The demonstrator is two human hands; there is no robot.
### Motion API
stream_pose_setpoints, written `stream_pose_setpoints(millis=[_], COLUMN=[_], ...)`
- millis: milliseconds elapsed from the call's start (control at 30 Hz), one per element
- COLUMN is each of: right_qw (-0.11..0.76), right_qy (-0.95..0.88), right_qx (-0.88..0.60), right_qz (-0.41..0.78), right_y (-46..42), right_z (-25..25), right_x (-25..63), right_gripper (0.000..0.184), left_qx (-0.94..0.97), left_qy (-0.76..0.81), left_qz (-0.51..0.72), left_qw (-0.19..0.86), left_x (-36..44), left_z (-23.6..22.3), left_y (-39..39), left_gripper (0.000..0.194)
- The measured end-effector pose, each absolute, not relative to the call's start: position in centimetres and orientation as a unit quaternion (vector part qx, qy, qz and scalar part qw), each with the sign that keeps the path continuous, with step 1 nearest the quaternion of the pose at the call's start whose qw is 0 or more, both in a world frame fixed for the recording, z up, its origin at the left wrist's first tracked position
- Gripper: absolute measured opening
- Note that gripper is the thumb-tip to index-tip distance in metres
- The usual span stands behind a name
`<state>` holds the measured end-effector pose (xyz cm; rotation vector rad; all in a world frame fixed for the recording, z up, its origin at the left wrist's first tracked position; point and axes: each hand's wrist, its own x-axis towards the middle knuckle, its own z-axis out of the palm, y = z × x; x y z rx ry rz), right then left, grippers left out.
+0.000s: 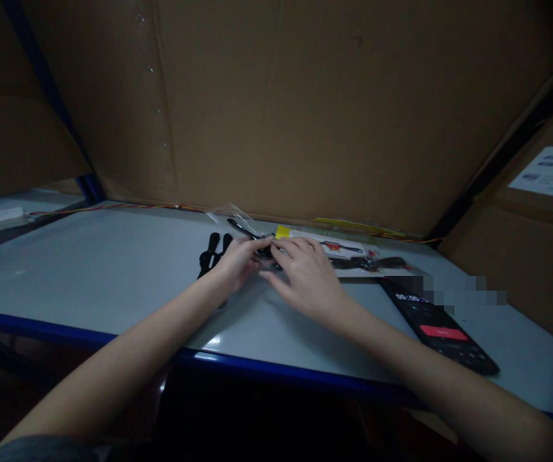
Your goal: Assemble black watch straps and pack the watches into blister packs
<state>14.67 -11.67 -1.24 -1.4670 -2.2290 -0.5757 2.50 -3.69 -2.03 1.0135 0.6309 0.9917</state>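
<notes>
Head view: cardboard (281,115) is standing behind a pale table (113,269). I'm seeing the left hand (240,262) and right hand (305,274) cupping a dark item (264,251) toward the table's back; pinching or merely touching, I can't tell. Clear film (237,216) is sticking up behind; I'm guessing it could snag fingertips. Phone (442,332) is lying near the right forearm (416,359); an elbow sweep might nudge it.

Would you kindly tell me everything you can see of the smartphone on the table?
The smartphone is a slim, dark, rectangular slab lying flat on the pale tabletop, its screen lit and facing up. Pale timer-like digits show towards its far end; nearer is a red bar with unreadable lettering. It lies slantwise, right of the right hand. Pixelated blocks obscure part of it. Whether the right forearm touches it is unclear.
</notes>
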Motion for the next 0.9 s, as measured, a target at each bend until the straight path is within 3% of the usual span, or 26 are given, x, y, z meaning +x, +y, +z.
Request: stream_pose_setpoints(millis=[167,233,467,633,733,900], right_qw=[0.306,0.33,0.203,0.09,0.077,0.124], right_qy=[-0.807,-0.775,-0.669,-0.688,-0.68,-0.755], right_qx=[-0.496,-0.528,-0.694,-0.672,-0.666,-0.632], right_qz=[-0.094,-0.107,-0.176,-0.258,-0.297,-0.125], right_y=[-9.1,-6.8,-1.4,-1.7,-1.6,-1.1], right_z=[0.7,1.4,-0.5,-2.2,-2.3,-2.3], right_x=[18.2,22.0,34.9,36.3,35.8,33.7], right_gripper=[0.035,0.032,0.016,0.017,0.023,0.023], left_qx=[0.421,0.415,0.417,0.431,0.439,0.45], left_qy=[0.354,0.354,0.339,0.345,0.32,0.312], left_qz=[0.437,0.411,0.387,0.388,0.396,0.411], left_qw=[0.711,0.73,0.75,0.738,0.74,0.729], left_x=[1.8,1.6,1.6,1.5,1.4,1.4], left_z=[-1.4,-1.2,-1.2,-1.7,-2.3,-2.7], left_y=[-3.2,-3.1,-3.1,-2.6,-2.2,-2.1], left_gripper=[0.008,0.009,0.012,0.009,0.01,0.014])
